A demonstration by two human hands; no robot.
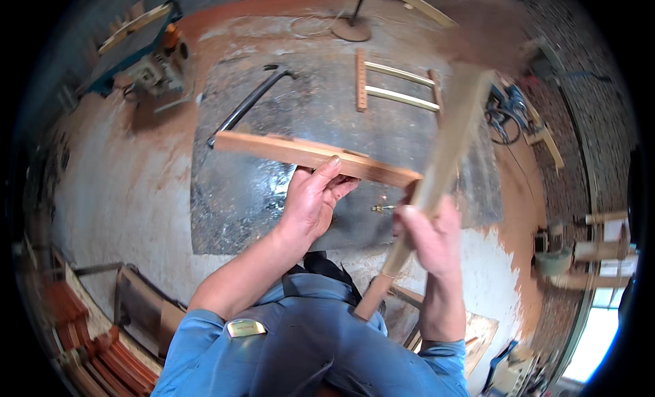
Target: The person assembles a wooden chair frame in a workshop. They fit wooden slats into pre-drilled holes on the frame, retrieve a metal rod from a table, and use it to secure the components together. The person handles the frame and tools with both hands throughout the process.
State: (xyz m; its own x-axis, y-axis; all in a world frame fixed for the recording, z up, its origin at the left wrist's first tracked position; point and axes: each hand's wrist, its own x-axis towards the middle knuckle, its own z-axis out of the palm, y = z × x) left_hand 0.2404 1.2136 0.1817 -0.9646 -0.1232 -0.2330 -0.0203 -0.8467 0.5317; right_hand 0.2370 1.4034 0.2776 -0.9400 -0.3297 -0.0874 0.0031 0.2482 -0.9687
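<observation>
My left hand [315, 199] is closed on a reddish wooden bar [300, 152], thumb on the near face and fingers beneath. The bar is held above a dark slab, and thin strips show along its far edge. Closed around a long pale wooden handle, my right hand [437, 236] holds what looks like a wooden mallet [454, 141]. Its brown head is smeared by motion at the upper right, while the handle's butt points down towards my lap. The bar's right end lies beside the handle; whether they touch, I cannot tell.
On the dark slab [225, 226] lie a black bar with a hooked end [249, 102], a small brass-coloured piece [383, 208] and a ladder-like wooden frame [361, 79]. A machine [147, 73] stands far left; reddish timber [102, 352] is stacked near left. A round-based stand [351, 30] is beyond.
</observation>
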